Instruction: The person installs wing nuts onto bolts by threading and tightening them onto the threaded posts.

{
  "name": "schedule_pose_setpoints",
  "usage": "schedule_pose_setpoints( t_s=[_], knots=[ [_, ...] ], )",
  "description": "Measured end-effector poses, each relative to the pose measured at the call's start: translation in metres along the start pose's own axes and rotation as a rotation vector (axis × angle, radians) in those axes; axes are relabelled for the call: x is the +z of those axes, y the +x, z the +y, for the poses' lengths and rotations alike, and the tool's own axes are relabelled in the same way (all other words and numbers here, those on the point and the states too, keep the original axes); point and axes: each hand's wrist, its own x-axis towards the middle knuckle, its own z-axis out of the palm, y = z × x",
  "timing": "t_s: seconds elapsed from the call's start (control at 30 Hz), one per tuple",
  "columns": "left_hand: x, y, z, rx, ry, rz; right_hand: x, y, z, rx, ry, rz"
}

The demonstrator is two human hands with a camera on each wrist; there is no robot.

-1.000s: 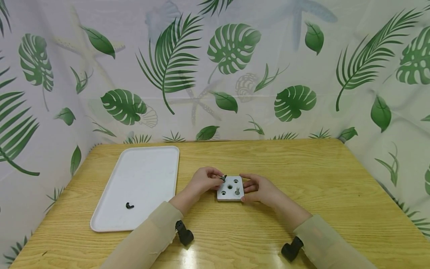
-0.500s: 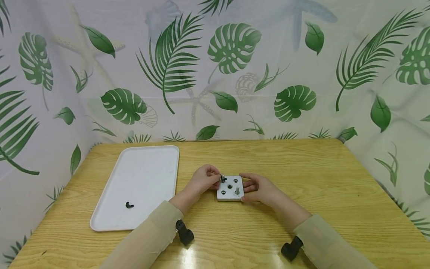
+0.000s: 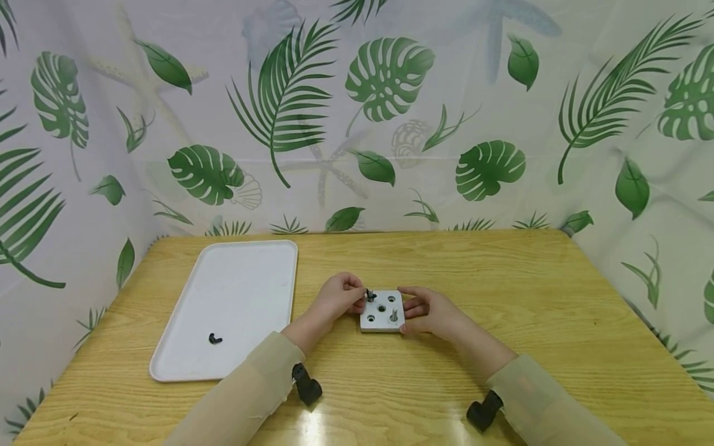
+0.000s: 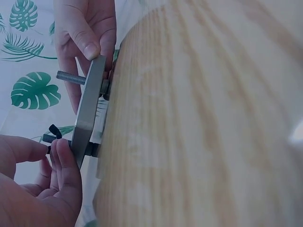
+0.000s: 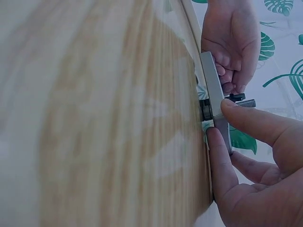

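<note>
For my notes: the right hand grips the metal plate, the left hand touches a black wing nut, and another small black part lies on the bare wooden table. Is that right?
Not quite: the other small black part lies on the white tray, not on the bare wooden table; the head view shows it. The rest stands.

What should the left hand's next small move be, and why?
Probably turn the black wing nut further along its bolt. The left hand has its fingers on the nut, which appears short of the plate, with thread showing beyond it. The right hand grips the plate's edge, which should help steady it.
</note>
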Motion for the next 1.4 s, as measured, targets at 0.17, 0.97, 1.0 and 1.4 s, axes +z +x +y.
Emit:
schedule_pose_setpoints(
  t_s=[0.17,0.97,1.0,1.4],
  knots=[
    [-0.0007,0.0011,-0.0007,-0.003,-0.004,-0.014,0.0005,-0.0006,-0.0002,-0.002,0.001,0.004],
    [-0.0013,0.0003,-0.0013,0.028,-0.005,-0.016,-0.0007,-0.0012,-0.0001,0.002,0.020,0.006],
    [-0.0012,0.0001,-0.0013,0.026,-0.005,-0.015,-0.0006,-0.0012,0.0001,0.001,0.021,0.005],
    [-0.0029,-0.0009,-0.0002,-0.010,0.027,-0.041,-0.0007,-0.0024,-0.0001,-0.004,0.024,-0.003]
  ],
)
